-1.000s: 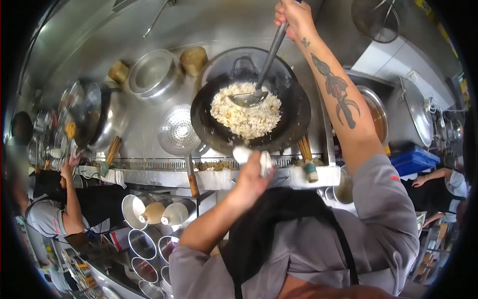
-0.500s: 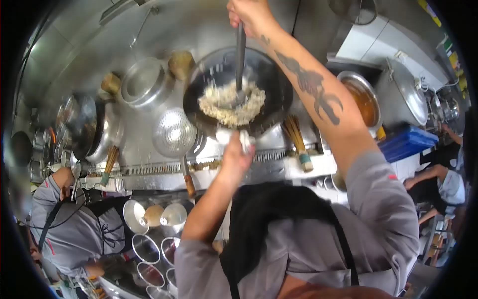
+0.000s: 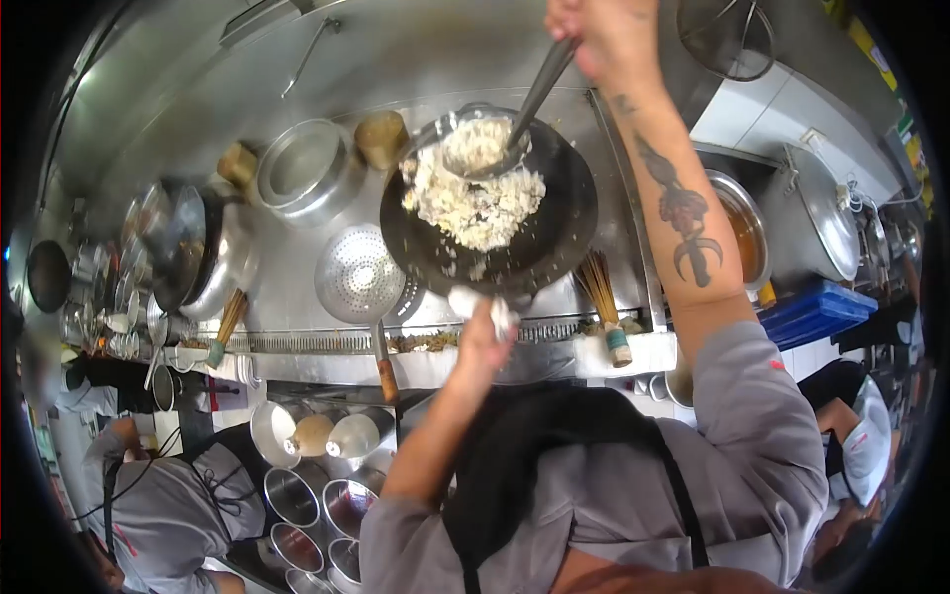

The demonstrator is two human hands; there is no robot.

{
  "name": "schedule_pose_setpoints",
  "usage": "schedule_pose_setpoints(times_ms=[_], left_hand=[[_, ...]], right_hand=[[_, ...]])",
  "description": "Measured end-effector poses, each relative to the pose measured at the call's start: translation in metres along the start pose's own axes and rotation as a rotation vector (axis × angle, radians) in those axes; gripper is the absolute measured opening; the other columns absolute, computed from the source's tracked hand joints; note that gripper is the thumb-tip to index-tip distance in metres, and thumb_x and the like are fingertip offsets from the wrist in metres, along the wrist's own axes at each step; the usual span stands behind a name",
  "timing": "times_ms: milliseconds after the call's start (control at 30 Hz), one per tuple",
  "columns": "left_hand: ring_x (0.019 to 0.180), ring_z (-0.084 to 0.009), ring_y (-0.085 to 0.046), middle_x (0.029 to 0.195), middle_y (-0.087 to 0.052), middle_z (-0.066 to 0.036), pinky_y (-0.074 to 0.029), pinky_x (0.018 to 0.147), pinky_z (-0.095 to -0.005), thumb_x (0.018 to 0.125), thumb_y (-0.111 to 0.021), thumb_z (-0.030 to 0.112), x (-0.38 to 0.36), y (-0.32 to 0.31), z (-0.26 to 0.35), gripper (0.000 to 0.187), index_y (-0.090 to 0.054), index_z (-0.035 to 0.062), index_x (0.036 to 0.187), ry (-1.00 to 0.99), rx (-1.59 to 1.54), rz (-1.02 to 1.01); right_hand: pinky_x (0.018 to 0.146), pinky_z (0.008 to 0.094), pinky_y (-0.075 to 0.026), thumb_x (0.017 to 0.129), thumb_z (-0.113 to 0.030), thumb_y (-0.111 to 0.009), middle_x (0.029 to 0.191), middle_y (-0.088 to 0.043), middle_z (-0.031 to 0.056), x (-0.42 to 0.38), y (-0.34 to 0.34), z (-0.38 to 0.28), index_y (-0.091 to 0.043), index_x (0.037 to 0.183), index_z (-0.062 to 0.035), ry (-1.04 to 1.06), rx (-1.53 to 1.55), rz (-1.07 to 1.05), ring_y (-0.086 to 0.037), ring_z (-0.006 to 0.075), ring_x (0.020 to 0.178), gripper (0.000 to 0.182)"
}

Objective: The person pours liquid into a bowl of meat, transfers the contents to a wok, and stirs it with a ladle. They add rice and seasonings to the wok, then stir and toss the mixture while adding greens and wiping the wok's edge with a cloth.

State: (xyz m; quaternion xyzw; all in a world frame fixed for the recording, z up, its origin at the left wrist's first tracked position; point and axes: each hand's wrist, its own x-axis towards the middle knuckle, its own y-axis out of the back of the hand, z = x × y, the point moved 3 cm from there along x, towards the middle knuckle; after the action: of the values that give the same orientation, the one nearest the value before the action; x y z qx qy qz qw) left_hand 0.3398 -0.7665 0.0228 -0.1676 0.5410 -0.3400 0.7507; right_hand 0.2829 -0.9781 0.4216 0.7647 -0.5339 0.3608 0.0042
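Rice (image 3: 480, 210) in wok (image 3: 566, 203), btwn L fingers (image 3: 481, 324) pinching cloth (image 3: 502, 317) & R fingers (image 3: 564, 22) wrapped round ladle handle (image 3: 544, 81)

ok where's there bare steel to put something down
Bare steel worktop lies between the round pot, perforated skimmer and left bamboo brush; a narrower strip lies between the wok and the right forearm. It is crowded among the steel containers and at the wok's near rim, where the left hand holds a white cloth.
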Motion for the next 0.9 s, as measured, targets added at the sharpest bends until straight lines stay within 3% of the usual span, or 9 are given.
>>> schedule_pose_setpoints(times_ms=[133,233,267,367,467,600,733,833,900], left_hand=[[0.056,-0.0182,-0.053,0.072,-0.056,-0.005,-0.042,0.04,-0.0275,0.09,-0.05,0.021,0.075,-0.019,0.031,0.012,-0.051,0.0095,0.085,0.001,0.051,-0.13],[0.056,-0.019,-0.052,0.071,-0.055,-0.005,-0.04,0.04,-0.0277,0.089,-0.052,0.019,0.083,-0.026,0.032,0.01,-0.05,0.0094,0.087,0.002,0.041,-0.119],[0.056,-0.0191,-0.052,0.071,-0.055,-0.005,-0.039,0.04,-0.0277,0.088,-0.052,0.019,0.081,-0.027,0.03,0.01,-0.049,0.0095,0.088,-0.002,0.036,-0.152],[0.055,-0.0197,-0.053,0.072,-0.055,-0.006,-0.039,0.039,-0.028,0.088,-0.051,0.017,0.081,-0.024,0.028,0.01,-0.049,0.0075,0.09,-0.01,0.001,-0.115],[0.055,-0.0206,-0.054,0.075,-0.057,-0.007,-0.04,0.038,-0.0282,0.087,-0.051,0.015,0.079,-0.027,0.032,0.011,-0.049,0.0052,0.092,-0.006,-0.015,-0.103],[0.058,-0.0206,-0.055,0.077,-0.057,-0.008,-0.04,0.039,-0.0288,0.088,-0.05,0.016,0.087,-0.029,0.03,0.012,-0.05,0.0053,0.094,-0.002,-0.001,-0.123],[0.056,-0.0188,-0.051,0.071,-0.054,-0.005,-0.038,0.04,-0.0275,0.088,-0.052,0.019,0.077,-0.031,0.034,0.009,-0.05,0.0106,0.088,0.011,0.024,-0.01],[0.057,-0.0189,-0.052,0.07,-0.054,-0.005,-0.038,0.04,-0.0275,0.087,-0.054,0.02,0.077,-0.027,0.032,0.009,-0.05,0.0113,0.087,0.064,0.031,-0.002],[0.058,-0.0191,-0.052,0.07,-0.055,-0.005,-0.038,0.04,-0.028,0.087,-0.055,0.02,0.084,-0.026,0.032,0.009,-0.052,0.0113,0.087,0.102,0.043,-0.055]], right_hand=[[0.04,0.0242,-0.035,0.088,-0.019,-0.062,0.056,-0.049,0.0,-0.012,0.015,0.035,-0.048,0.066,-0.0074,0.08,-0.031,-0.16,-0.046,0.0086,0.043,0.029],[0.04,0.0243,-0.037,0.085,-0.019,-0.065,0.052,-0.049,0.0008,-0.053,0.035,0.183,-0.049,0.07,-0.0091,-0.238,-0.186,-0.167,-0.046,0.0097,0.042,0.024],[0.039,0.0239,-0.035,0.083,-0.018,-0.067,0.053,-0.048,-0.0003,-0.058,0.03,0.196,-0.049,0.071,-0.0086,-0.317,-0.249,-0.08,-0.045,0.0098,0.041,0.024],[0.038,0.0228,-0.032,0.084,-0.017,-0.066,0.055,-0.046,-0.0024,-0.025,0.032,0.185,-0.048,0.071,-0.0083,-0.227,0.013,0.059,-0.042,0.0072,0.042,0.024],[0.038,0.0231,-0.032,0.084,-0.017,-0.065,0.056,-0.048,-0.0019,-0.024,0.018,0.16,-0.049,0.071,-0.0083,-0.182,0.054,-0.047,-0.042,0.0063,0.043,0.023],[0.039,0.0231,-0.033,0.086,-0.016,-0.061,0.055,-0.047,-0.0027,-0.021,0.014,0.235,-0.051,0.069,-0.0078,-0.39,-0.237,-0.224,-0.042,0.0059,0.043,0.022],[0.038,0.0253,-0.034,0.084,-0.018,-0.062,0.057,-0.05,-0.0028,-0.005,0.01,0.213,-0.052,0.067,-0.0067,-0.11,-0.296,-0.122,-0.044,0.008,0.042,0.023],[0.037,0.0254,-0.033,0.083,-0.021,-0.064,0.053,-0.048,-0.0018,-0.037,0.018,0.252,-0.051,0.066,-0.0072,-0.378,-0.097,-0.206,-0.043,0.0085,0.04,0.026],[0.037,0.0252,-0.032,0.084,-0.02,-0.063,0.053,-0.048,-0.0011,-0.014,0.012,0.239,-0.051,0.066,-0.0069,-0.349,-0.161,-0.199,-0.043,0.0086,0.04,0.025]])
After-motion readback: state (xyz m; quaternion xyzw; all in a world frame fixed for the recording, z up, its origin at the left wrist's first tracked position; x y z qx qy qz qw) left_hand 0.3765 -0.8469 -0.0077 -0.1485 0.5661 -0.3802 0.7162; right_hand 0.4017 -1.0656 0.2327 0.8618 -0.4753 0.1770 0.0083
